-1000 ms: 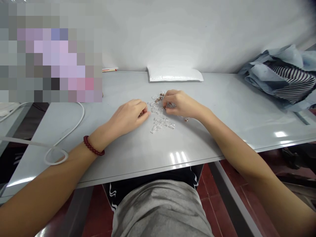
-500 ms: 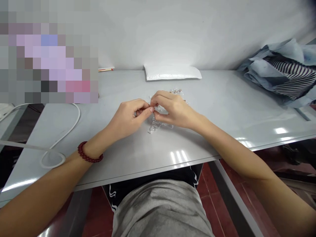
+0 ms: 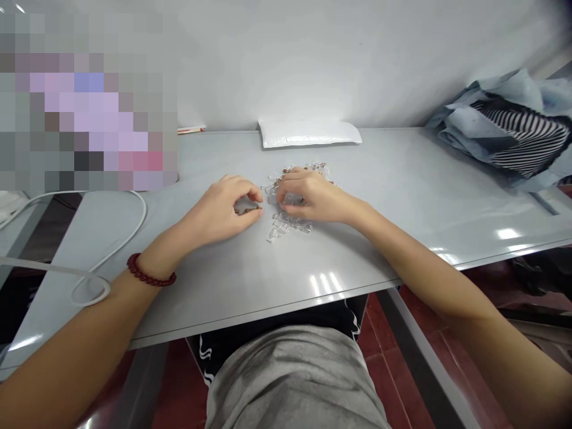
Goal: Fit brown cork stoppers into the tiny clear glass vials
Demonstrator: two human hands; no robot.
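A pile of small clear bottle-shaped pieces (image 3: 281, 226) lies on the grey table, with small brown bits, cork-like in look, along its far side. My right hand (image 3: 310, 193) is over the pile, fingers bent down and thumb apart from them; no held piece shows. Left of the pile rests my left hand (image 3: 227, 205), palm down, with a gap between thumb and forefinger. Small brown bits (image 3: 248, 210) show in that gap; whether they lie on the table or touch the fingers I cannot tell. A dark red bead bracelet (image 3: 149, 274) circles my left wrist.
Against the wall lies a white padded packet (image 3: 310, 134). Blue and striped cloth (image 3: 513, 131) is heaped at the right end of the table (image 3: 250, 292). A white cable (image 3: 143, 214) loops at the left, below a blurred patch.
My hands were together with fingertips touching; now they are apart. The left has drawn back left and its thumb and forefinger have parted. The right has settled over the pile.
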